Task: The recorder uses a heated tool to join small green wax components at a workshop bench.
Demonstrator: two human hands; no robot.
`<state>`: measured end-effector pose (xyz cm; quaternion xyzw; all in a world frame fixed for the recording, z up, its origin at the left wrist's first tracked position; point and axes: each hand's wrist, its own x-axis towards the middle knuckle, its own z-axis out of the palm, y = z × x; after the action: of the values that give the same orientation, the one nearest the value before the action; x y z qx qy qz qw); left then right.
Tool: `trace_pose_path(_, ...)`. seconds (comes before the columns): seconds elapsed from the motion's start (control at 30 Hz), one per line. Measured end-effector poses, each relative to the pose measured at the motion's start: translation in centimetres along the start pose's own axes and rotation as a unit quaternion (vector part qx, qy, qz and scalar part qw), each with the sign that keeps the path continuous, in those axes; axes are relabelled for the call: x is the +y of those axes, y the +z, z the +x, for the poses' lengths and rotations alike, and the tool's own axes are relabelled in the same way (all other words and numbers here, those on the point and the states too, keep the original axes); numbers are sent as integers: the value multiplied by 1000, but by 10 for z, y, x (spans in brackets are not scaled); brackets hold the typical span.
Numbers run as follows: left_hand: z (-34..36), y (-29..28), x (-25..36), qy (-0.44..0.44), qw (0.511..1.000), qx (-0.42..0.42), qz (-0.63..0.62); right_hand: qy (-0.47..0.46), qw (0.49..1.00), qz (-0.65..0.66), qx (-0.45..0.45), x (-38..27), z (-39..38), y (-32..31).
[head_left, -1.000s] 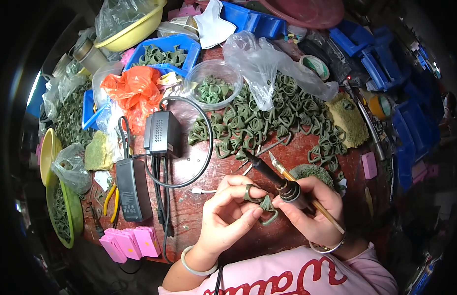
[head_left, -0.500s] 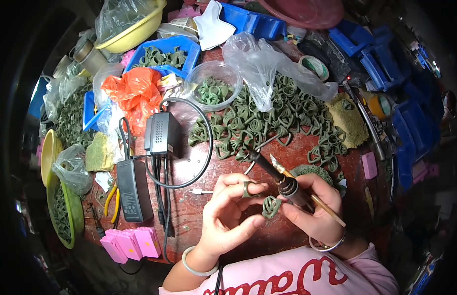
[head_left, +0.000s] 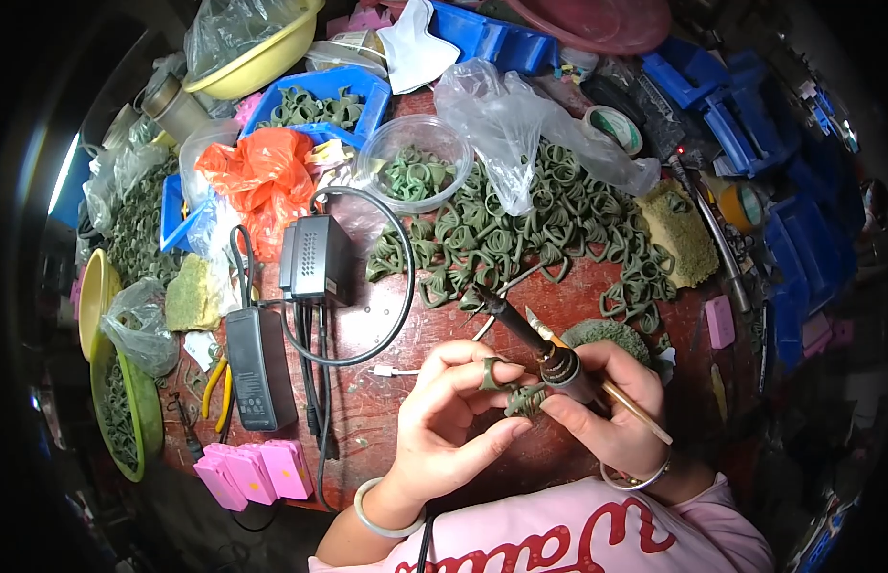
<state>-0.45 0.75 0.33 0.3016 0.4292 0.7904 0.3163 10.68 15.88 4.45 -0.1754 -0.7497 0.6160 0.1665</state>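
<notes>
My left hand has curled fingers, with a dark green ring looped on a finger near its tip. Its thumb is stretched toward a second green ring, which has a ribbed, openwork face and sits between my two hands at the right fingertips. My right hand is wrapped round a black pen-shaped tool like a soldering iron, its tip pointing up and left toward the ring pile. The same hand holds a slim knife with a wooden handle. The right fingers partly hide both handles.
A large pile of green rings spreads beyond my hands on the red table. A black power box and adapter with cables stand left. A round clear tub, pink blocks and a sponge lie around.
The ribbed ring between my hands has tilted, and my left fingers and thumb have shifted slightly right toward it. The black tool's tip has swung slightly left.
</notes>
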Motion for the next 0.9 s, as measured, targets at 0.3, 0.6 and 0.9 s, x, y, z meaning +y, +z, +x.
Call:
trace_pose_path(0.3, 0, -1, -1, -14, 1000, 11, -10, -13, 999, 24, -16, 4, -1, 1)
trace_pose_path(0.6, 0, -3, -2, -21, 993, 111, 19, -115, 971, -203, 59, 16, -17, -30)
trace_pose_path(0.9, -3, -2, -4, -56, 987, 148, 7, -167, 936, -309, 26, 18, -23, -35)
